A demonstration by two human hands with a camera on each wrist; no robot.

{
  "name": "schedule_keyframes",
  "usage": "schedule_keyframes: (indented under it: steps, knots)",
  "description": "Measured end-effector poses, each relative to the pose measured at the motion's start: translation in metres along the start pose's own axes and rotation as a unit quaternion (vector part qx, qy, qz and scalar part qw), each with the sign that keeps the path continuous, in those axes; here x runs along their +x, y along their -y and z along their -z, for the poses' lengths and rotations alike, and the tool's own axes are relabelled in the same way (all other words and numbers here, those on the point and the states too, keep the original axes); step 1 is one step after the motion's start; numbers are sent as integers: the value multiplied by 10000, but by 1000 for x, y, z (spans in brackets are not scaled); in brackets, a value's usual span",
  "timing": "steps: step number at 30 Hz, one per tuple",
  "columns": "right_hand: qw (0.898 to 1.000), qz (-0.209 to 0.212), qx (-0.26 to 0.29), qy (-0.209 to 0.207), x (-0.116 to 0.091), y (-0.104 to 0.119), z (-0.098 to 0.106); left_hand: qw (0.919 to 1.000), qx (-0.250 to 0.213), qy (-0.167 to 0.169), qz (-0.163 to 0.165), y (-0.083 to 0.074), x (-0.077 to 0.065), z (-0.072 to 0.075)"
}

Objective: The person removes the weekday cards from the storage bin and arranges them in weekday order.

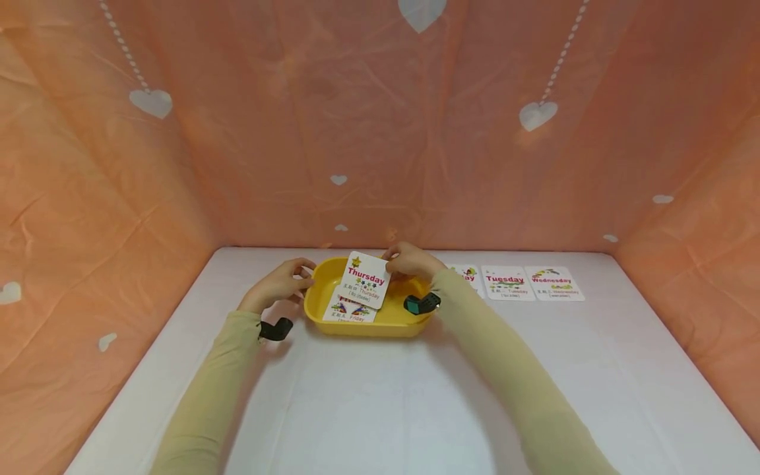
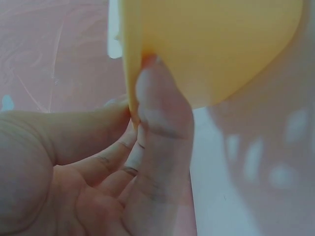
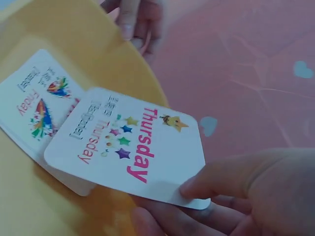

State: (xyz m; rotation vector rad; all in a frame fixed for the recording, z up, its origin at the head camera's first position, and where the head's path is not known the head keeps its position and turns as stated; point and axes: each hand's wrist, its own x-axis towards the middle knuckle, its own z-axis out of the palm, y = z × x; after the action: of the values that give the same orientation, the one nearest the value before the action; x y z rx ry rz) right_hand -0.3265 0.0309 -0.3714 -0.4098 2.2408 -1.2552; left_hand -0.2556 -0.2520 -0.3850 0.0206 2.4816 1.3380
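A yellow plastic basin [image 1: 356,330] stands near the back of the white table. My left hand [image 1: 283,284] grips its left rim, thumb and fingers on either side of the wall in the left wrist view. Between thumb and fingers my right hand [image 1: 413,260] pinches the edge of the Thursday card [image 3: 128,142], which is raised over the basin with its printed face up. Lower in the basin lies the Friday card [image 3: 42,101], partly covered by the Thursday card, with another card edge showing under it.
To the right of the basin, the Tuesday card [image 1: 505,284] and the Wednesday card [image 1: 555,284] lie in a row. Another card [image 1: 471,274] beside them is partly hidden by the right arm. Orange cloth [image 1: 356,132] with white hearts hangs behind and at both sides.
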Motion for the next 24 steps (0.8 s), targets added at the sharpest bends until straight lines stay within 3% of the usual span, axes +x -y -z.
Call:
schedule_keyframes:
  steps: [3, 12, 24]
  knots:
    - [9997, 209, 5, -131, -6, 1, 10, 10000, 22, -25, -8, -2, 0, 0]
    - [9937, 314, 877, -624, -31, -8, 45, 9999, 66, 10, -118, -5, -1, -1]
    - [9898, 426, 912, -1004, -65, -35, 88, 9999, 143, 28, -38, -3, 3, -2]
